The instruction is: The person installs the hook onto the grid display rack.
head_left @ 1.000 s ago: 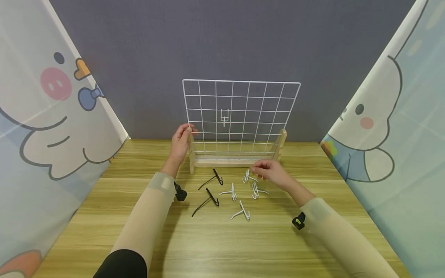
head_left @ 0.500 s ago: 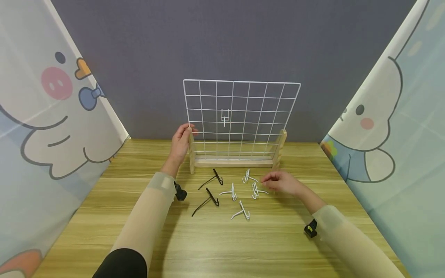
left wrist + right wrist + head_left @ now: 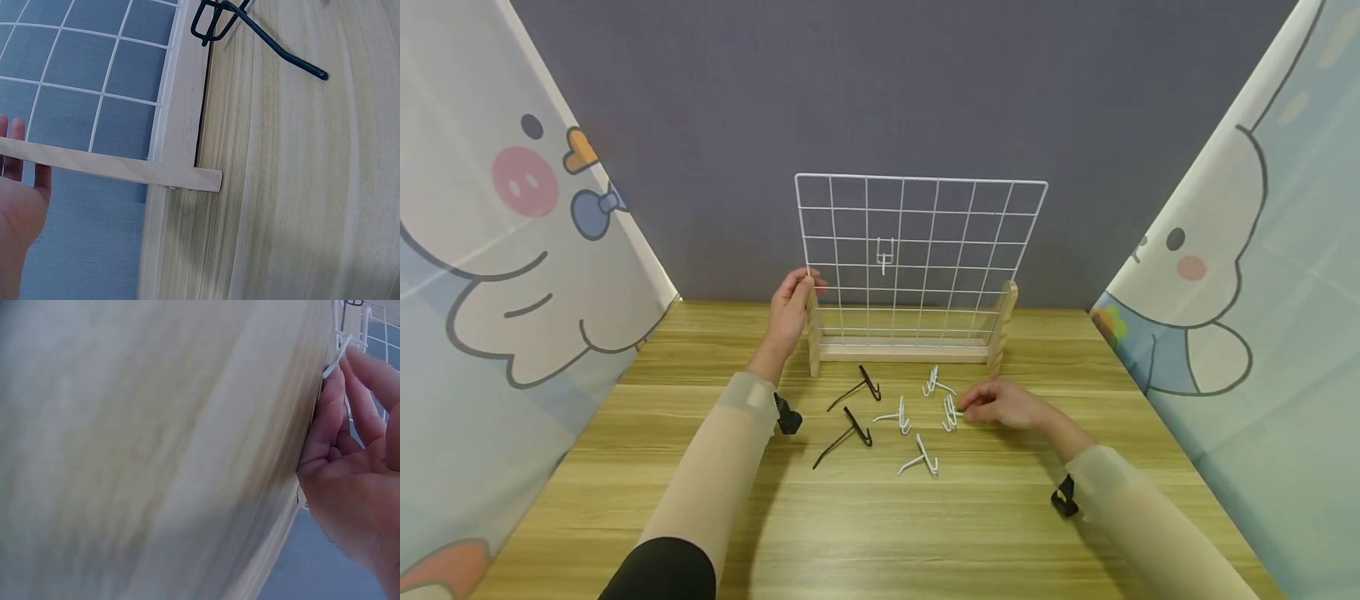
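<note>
At the stand's left end my left hand (image 3: 790,310) grips the wooden upright (image 3: 813,329); the left wrist view has its fingers wrapped over this wooden bar (image 3: 94,164). My right hand (image 3: 1003,406) is low over the table, its thumb and fingertips pinching the prong of a white wire hook (image 3: 950,413). In the right wrist view that white prong (image 3: 337,357) shows between thumb and fingers. The white wire grid (image 3: 921,225) stands in the wooden base, and one white hook (image 3: 884,254) hangs on it, left of the middle.
Other white hooks (image 3: 933,382), (image 3: 902,415), (image 3: 921,457) lie on the wood-grain table (image 3: 880,533). To their left are two black hooks (image 3: 865,383), (image 3: 853,429). A grey panel (image 3: 917,92) rises behind the grid, with printed cloth (image 3: 1225,250) at both sides.
My right hand has left the white hook nearest the stand, drawn back to the right, then come in on the white hook just in front of it. The left hand stays put.
</note>
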The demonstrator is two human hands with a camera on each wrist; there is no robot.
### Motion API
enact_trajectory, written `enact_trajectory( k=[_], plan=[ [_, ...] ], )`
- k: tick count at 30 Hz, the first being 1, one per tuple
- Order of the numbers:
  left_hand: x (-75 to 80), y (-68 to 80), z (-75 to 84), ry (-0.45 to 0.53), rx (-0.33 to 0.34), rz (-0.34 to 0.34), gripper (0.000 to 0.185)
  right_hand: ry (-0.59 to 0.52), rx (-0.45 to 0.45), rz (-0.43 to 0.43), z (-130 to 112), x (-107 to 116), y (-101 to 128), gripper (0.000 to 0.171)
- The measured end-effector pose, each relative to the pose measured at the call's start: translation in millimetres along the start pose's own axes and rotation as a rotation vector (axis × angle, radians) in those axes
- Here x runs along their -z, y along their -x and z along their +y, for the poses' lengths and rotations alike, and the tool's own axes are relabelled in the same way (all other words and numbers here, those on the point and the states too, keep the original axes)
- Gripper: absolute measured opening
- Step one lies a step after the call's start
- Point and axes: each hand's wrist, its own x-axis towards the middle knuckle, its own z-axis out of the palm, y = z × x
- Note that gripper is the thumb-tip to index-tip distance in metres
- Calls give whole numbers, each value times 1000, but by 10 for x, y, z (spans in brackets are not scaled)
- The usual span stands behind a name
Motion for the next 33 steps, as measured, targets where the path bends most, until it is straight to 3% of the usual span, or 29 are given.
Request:
enact_trajectory(
  k=[10,33],
  plan=[
    [18,20,3,-48,21,-3,27,-26,-28,-7,-2,-40,-21,19],
    [-1,2,-11,-12,-6,1,40,-46,-56,27,-58,-68,6,19]
  ],
)
